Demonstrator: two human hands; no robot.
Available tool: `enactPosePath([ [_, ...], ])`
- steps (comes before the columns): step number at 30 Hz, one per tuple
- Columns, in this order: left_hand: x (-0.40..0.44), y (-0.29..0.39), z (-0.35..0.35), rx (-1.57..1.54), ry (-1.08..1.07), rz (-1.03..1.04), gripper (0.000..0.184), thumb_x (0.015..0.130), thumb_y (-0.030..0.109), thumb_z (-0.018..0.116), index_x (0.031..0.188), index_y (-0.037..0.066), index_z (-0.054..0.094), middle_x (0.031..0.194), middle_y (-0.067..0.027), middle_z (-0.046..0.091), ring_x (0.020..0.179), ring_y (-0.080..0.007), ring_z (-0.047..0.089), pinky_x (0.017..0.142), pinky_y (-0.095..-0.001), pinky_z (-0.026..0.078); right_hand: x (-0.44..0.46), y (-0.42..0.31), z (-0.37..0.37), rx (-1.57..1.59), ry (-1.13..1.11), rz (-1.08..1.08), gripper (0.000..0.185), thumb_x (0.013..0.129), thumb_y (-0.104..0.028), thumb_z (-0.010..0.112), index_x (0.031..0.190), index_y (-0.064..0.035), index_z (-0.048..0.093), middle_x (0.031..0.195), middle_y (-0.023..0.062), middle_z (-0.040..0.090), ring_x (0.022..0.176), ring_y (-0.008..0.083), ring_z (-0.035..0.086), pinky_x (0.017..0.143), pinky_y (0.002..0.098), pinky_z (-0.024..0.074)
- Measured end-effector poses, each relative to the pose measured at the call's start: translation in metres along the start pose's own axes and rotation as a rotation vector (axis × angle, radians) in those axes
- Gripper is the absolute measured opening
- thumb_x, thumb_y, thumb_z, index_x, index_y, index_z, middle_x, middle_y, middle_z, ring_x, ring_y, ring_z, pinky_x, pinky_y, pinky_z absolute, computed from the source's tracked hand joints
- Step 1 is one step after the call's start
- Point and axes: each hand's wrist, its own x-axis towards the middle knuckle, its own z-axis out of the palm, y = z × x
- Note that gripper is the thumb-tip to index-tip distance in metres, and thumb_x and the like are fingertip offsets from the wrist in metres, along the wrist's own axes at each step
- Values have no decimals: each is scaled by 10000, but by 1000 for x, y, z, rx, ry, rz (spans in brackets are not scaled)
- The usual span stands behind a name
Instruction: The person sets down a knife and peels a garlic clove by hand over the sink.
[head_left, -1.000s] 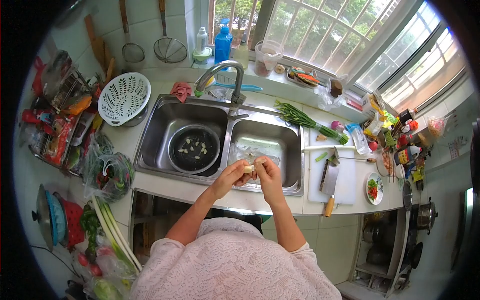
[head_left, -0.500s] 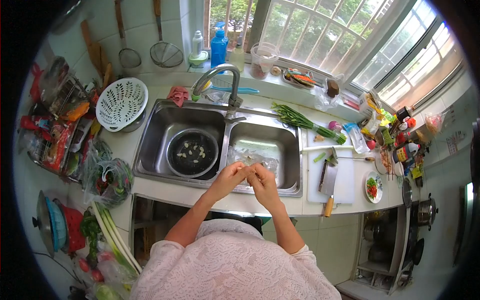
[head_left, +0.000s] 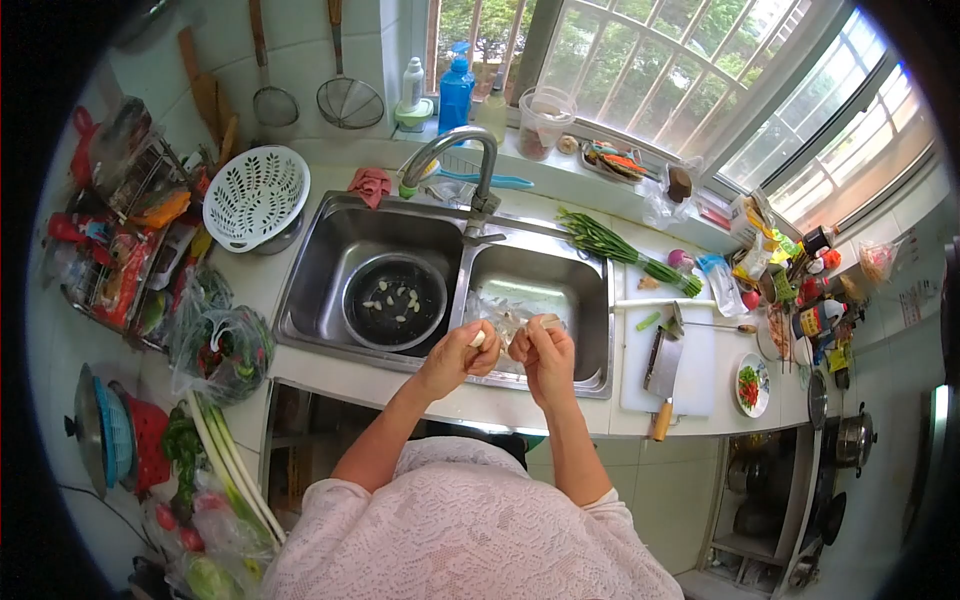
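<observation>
Above the front edge of the sink, my left hand (head_left: 458,358) pinches a pale garlic clove (head_left: 478,339) between thumb and finger. A little to its right, my right hand (head_left: 545,360) is closed in a pinch; whatever it holds, perhaps a scrap of skin, is too small to name. In the left basin a dark round bowl (head_left: 434,330) holds several peeled garlic cloves (head_left: 390,300) in its bottom. Below and beyond my hands, a clear plastic bag (head_left: 487,308) with scraps lies in the right basin (head_left: 560,290).
Right of the sink, a cleaver (head_left: 663,362) rests on a white cutting board (head_left: 695,375). Green stalks (head_left: 630,248) lie behind it, and a plate (head_left: 764,398) of chopped red and green pieces stands further right. The faucet (head_left: 487,165) arches over the basins; a white colander (head_left: 250,235) stands left.
My hands have drawn apart from each other, and the garlic clove now shows in my left hand. The view has shifted slightly.
</observation>
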Motion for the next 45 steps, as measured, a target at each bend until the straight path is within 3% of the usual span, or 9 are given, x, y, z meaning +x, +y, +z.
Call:
enactPosePath([
  [7, -1, 9, 10, 94, 113, -1, 260, 991, 251, 501, 1159, 59, 453, 737, -33, 503, 565, -80, 399, 499, -211, 326, 27, 16, -56, -683, 201, -242, 116, 948, -80, 551, 969, -1, 633, 715, 33, 566, 628, 101, 511, 610, 235, 418],
  [9, -1, 8, 8, 163, 113, 25, 247, 984, 222, 517, 1157, 53, 472, 760, -39, 541, 584, -75, 441, 507, -203, 351, 36, 28, -83, -789, 217, -159, 191, 914, -43, 566, 1082, 28, 622, 849, 86, 616, 764, 144, 583, 715, 258, 465],
  [11, 0, 9, 9, 230, 112, 52, 235, 976, 194, 534, 1155, 47, 491, 783, -46, 578, 604, -71, 483, 515, -196, 377, 42, 39, -99, -1459, 262, -639, 242, 863, -19, 597, 1097, 38, 612, 1017, 130, 612, 934, 189, 594, 813, 290, 469],
  [15, 0, 16, 21, 422, 189, 10, 239, 950, 130, 571, 1165, 26, 562, 788, -11, 593, 655, -42, 523, 551, -178, 406, 31, 23, -75, -1526, 276, -648, 287, 804, 29, 582, 1088, 9, 619, 1111, 204, 564, 1064, 288, 538, 865, 365, 447],
  [17, 0, 16, 25, 449, 235, 10, 246, 945, 115, 576, 1171, 18, 579, 786, 8, 584, 665, -28, 518, 558, -171, 404, 19, -6, -35, -1057, 107, -534, 208, 797, 43, 600, 996, -6, 630, 1001, 148, 596, 979, 266, 567, 835, 344, 457],
  [20, 0, 15, 25, 559, 222, 28, 301, 954, 133, 569, 1230, 13, 558, 789, 39, 552, 673, -21, 496, 563, -167, 392, 7, -26, -7, -871, -95, -466, 135, 781, 47, 641, 900, -15, 623, 903, 101, 602, 902, 245, 575, 801, 328, 459],
  [26, -6, 15, 15, 573, 145, -4, 276, 977, 148, 528, 1202, -6, 570, 791, 62, 458, 681, -24, 393, 573, -196, 343, 7, -42, 8, -946, -350, -522, 118, 768, -10, 706, 851, -30, 626, 870, 67, 592, 829, 188, 562, 762, 296, 445],
  [38, -18, 34, 12, 473, -67, -157, 218, 995, 214, 491, 1001, 15, 579, 744, 69, 420, 669, -33, 368, 586, -206, 319, 7, -48, 14, -978, -619, -388, 131, 769, 1, 680, 836, -32, 572, 855, 68, 558, 839, 235, 532, 760, 326, 429],
  [45, -13, 29, 14, 282, 37, -114, 238, 1003, 251, 463, 970, 46, 580, 710, 39, 486, 587, -30, 365, 520, -179, 279, 4, -44, 18, -1050, -551, -484, 118, 783, 19, 635, 829, -25, 536, 820, 89, 522, 794, 260, 504, 719, 330, 419],
])
